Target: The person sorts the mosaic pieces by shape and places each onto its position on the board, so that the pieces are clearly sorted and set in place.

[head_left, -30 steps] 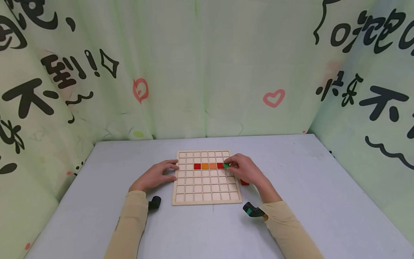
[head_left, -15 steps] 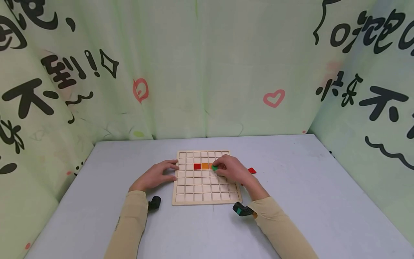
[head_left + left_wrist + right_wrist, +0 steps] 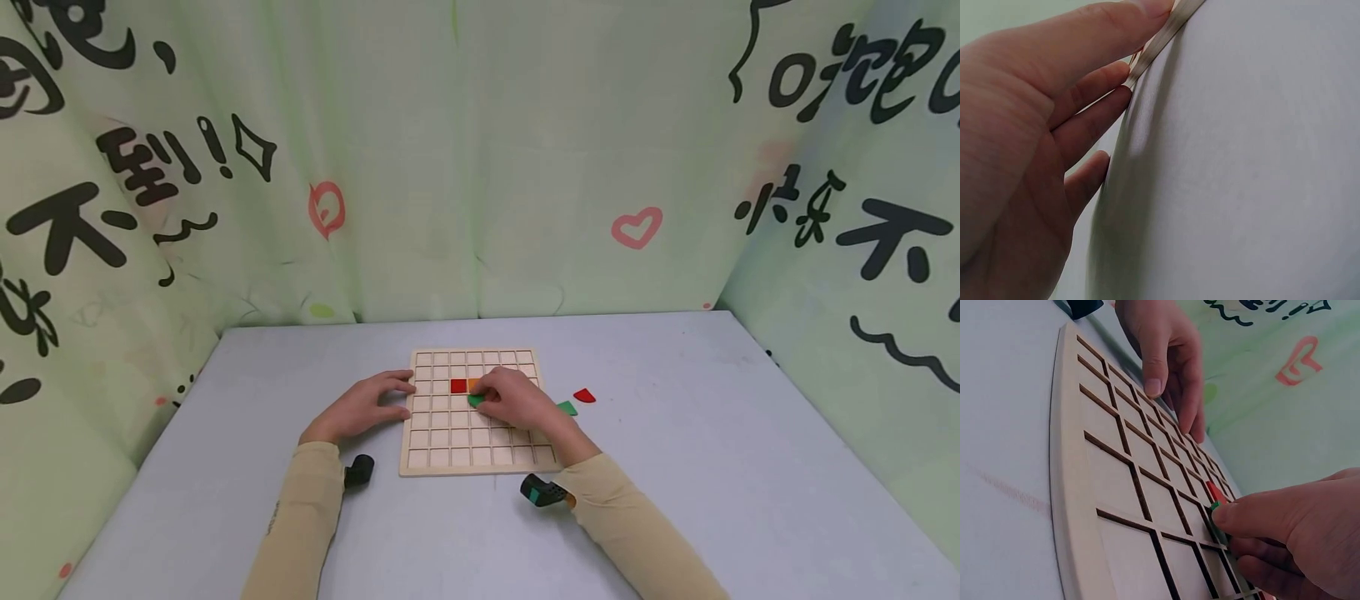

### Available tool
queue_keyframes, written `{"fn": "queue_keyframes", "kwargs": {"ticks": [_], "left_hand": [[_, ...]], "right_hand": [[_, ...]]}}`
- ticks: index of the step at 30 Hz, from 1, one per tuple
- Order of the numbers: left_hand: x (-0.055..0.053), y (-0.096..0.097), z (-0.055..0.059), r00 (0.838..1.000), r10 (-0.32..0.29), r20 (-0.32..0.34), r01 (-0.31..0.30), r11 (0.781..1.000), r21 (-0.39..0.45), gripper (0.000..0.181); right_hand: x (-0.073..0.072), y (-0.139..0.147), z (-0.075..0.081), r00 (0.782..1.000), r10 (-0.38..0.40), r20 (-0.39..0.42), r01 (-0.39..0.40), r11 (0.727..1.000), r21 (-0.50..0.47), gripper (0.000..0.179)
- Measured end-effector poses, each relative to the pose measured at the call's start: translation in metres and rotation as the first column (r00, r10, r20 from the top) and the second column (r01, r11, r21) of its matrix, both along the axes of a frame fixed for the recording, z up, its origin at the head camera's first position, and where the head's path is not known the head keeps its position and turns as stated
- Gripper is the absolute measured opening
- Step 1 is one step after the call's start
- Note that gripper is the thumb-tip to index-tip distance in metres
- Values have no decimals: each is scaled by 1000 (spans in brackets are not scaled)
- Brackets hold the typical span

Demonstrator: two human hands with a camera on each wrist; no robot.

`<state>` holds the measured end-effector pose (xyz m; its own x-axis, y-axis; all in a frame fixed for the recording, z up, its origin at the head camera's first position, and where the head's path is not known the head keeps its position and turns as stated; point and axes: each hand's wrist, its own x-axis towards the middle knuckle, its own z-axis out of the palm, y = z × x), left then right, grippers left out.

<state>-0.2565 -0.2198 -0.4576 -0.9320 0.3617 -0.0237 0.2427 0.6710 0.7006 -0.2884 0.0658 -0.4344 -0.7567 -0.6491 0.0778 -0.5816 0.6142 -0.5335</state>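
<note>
A pale wooden grid board [image 3: 438, 457] lies on the table. In the head view, my left hand [image 3: 363, 408] rests its fingertips and thumb along the board's left edge, fingers extended. The left wrist view has that hand [image 3: 1022, 144] with its fingers at the rim. My right hand [image 3: 517, 396] pinches a small green piece [image 3: 476, 401] low over the board, just below an orange tile [image 3: 473, 384] partly covered by the fingers. Left of the orange tile, a red tile [image 3: 458, 386] sits in a square. The green piece's edge [image 3: 1215, 505] peeks past the thumb in the right wrist view.
Right of the board lie a red piece with a curved edge [image 3: 584, 396] and a green piece [image 3: 567, 408] partly behind the right forearm. Black cameras sit at both wrists. Pale green curtains [image 3: 480, 167] with lettering stand behind and beside the white table [image 3: 450, 542].
My right hand has moved left across the board with the green piece, to just below the orange tile. Red and green pieces right of the board have come into view. The left hand stays put.
</note>
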Motion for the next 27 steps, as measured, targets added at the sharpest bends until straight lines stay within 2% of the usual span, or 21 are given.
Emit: {"fn": "queue_keyframes", "kwargs": {"ticks": [10, 27], "left_hand": [[1, 2, 2, 1000, 3, 12, -3, 1000, -10, 42], [1, 1, 2, 1000, -3, 14, 3, 1000, -15, 42]], "right_hand": [[3, -14, -3, 1000, -18, -3, 18, 999, 33, 19], [4, -22, -5, 1000, -20, -24, 21, 1000, 19, 20]]}}
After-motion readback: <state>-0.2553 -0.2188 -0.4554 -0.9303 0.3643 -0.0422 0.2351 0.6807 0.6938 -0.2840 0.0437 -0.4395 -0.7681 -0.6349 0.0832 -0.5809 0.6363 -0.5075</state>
